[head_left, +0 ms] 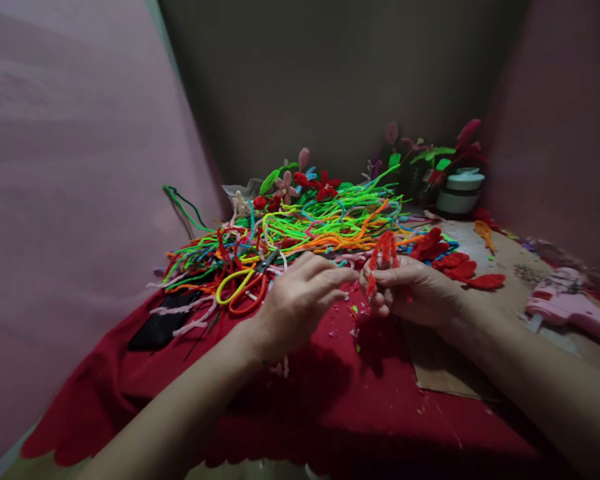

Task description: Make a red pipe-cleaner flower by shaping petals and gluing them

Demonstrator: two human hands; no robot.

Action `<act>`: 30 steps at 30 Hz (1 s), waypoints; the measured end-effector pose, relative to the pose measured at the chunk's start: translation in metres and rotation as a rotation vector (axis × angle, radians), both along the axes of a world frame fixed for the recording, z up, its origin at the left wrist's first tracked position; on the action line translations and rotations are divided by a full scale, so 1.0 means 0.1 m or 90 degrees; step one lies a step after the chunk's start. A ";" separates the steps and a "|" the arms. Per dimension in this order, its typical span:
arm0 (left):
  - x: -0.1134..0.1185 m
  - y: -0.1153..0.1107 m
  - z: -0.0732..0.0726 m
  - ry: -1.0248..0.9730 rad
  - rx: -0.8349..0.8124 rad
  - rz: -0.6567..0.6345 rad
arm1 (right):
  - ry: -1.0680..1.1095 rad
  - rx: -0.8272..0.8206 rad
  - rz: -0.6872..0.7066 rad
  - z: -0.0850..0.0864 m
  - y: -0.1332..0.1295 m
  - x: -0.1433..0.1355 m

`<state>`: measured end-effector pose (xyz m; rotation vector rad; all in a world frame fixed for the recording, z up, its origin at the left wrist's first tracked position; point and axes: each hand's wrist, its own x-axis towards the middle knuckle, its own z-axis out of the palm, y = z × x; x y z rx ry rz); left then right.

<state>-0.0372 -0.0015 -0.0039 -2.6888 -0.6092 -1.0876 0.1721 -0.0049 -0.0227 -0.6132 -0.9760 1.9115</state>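
Observation:
A bent red pipe cleaner [386, 247] forms a loop in my right hand [413, 290], pinched between thumb and fingers. My left hand [300, 300] is just left of it, fingers stretched toward the loop. Its fingertips come close to the right fingers; I see nothing held in them, and its thumb is mostly hidden. Behind both hands lies a tangled pile of pipe cleaners [325, 227] in green, orange, red, pink and other colours. Scissors [240, 287] with yellow and red handles rest at the pile's front, left of my left hand. Red fuzzy petals [460, 268] lie beyond my right hand.
A red cloth [290, 413] covers the table, with a cardboard piece [445, 367] under my right arm. A pink glue gun [575, 310] lies at right, a black flat object [163, 327] at left. Finished fuzzy flowers [325, 187] and a lidded pot [460, 192] stand behind.

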 end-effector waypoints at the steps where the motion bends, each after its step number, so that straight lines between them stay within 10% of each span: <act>1: 0.10 -0.03 0.01 0.005 -0.001 -0.035 | 0.003 0.004 0.004 0.00 0.00 0.00; 10: 0.26 0.11 0.13 0.015 0.086 -0.139 | 0.015 0.054 -0.014 0.01 0.00 -0.05; 18: 0.17 0.16 -0.05 0.000 0.071 -0.156 | -0.010 0.000 -0.130 0.01 0.06 -0.05; 30: 0.23 0.05 0.07 -0.080 -0.190 -0.159 | -0.108 0.058 -0.202 -0.04 0.06 -0.09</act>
